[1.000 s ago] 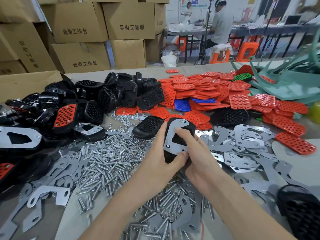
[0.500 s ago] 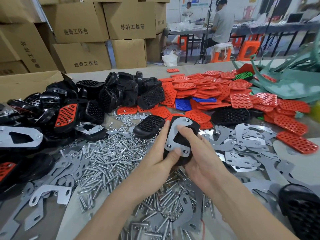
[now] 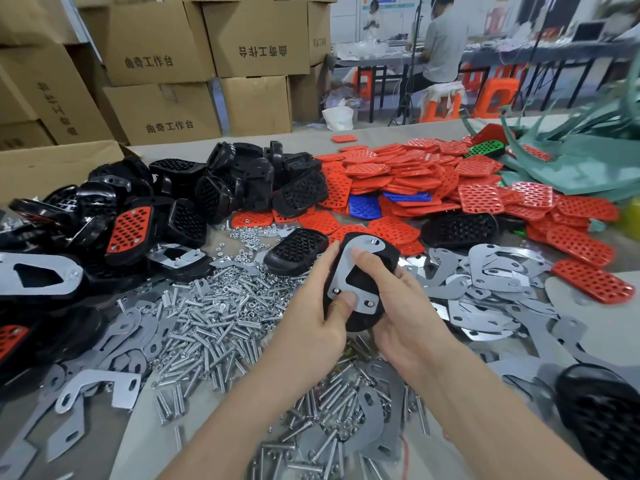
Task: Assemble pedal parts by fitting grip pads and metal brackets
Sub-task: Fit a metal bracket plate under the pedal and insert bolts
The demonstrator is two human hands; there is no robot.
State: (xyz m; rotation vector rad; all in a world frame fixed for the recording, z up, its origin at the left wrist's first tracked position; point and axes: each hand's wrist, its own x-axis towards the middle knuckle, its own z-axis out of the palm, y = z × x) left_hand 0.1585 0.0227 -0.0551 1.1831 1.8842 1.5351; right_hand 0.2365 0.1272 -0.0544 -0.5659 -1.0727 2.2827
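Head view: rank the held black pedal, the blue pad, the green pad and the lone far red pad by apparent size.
Largest: black pedal, nearest the camera.
Next: blue pad and green pad, alike, both partly covered, unranked.
Smallest: lone red pad, farthest away.

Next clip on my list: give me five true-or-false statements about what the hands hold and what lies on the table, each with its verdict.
1. The left hand and the right hand both hold one black pedal body with a metal bracket lying on it. True.
2. The left thumb presses on the bracket's lower end. True.
3. The loose bolts lie heaped to the right of the hands. False: they lie to the left and nearer the person; flat brackets lie to the right.
4. The grip pads heaped at the far side are mostly blue. False: nearly all are red, with a few blue.
5. A pedal with a red pad fitted lies among the black parts at the left. True.
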